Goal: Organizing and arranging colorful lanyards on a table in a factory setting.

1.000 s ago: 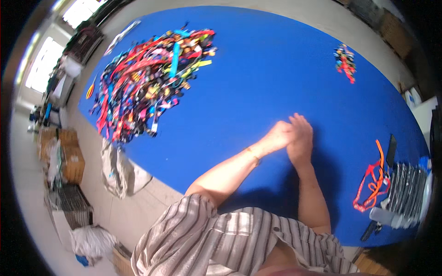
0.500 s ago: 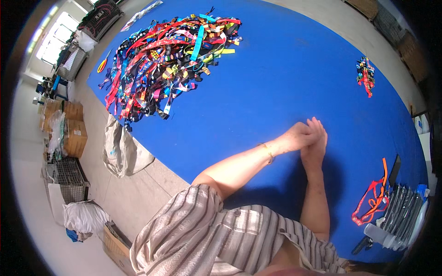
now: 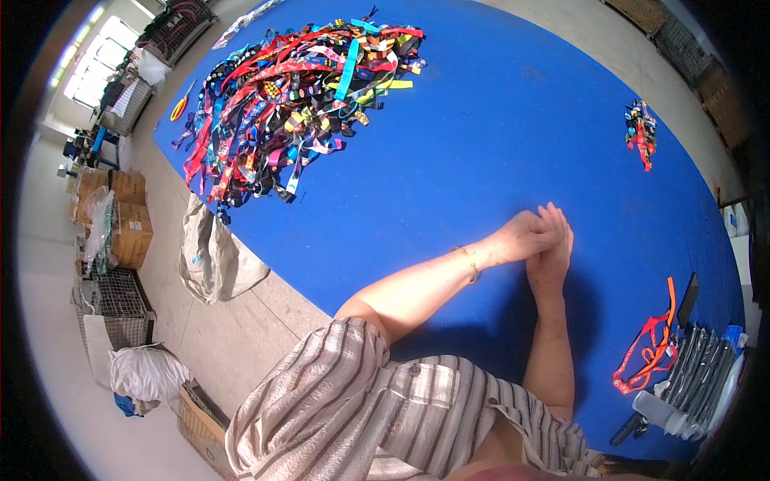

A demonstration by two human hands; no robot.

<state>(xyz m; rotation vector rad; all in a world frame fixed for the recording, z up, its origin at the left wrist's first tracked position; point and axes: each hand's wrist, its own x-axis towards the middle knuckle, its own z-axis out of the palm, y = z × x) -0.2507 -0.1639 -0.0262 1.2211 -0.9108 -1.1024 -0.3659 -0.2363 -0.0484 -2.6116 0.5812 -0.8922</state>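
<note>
Over the right-centre of the blue tabletop, my two hands are clasped together. My left hand, with a thin bracelet at the wrist, comes in from the left with its fingers folded against the other hand. My right hand points away from me, its fingers partly covered by the left. No object shows between them, though their palms are hidden. Far to the left lies a large heap of colourful printed straps. A small bundle of patterned straps rests near the far right edge.
Yellow-handled scissors lie left of the heap. At the right edge are red-orange straps, a black flat piece and dark plastic-wrapped packs. A pale sack stands by the table's left edge; cardboard boxes are beyond it.
The view has shifted very slightly. My hands stay clasped in nearly the same spot, and the straps on the table have not moved.
</note>
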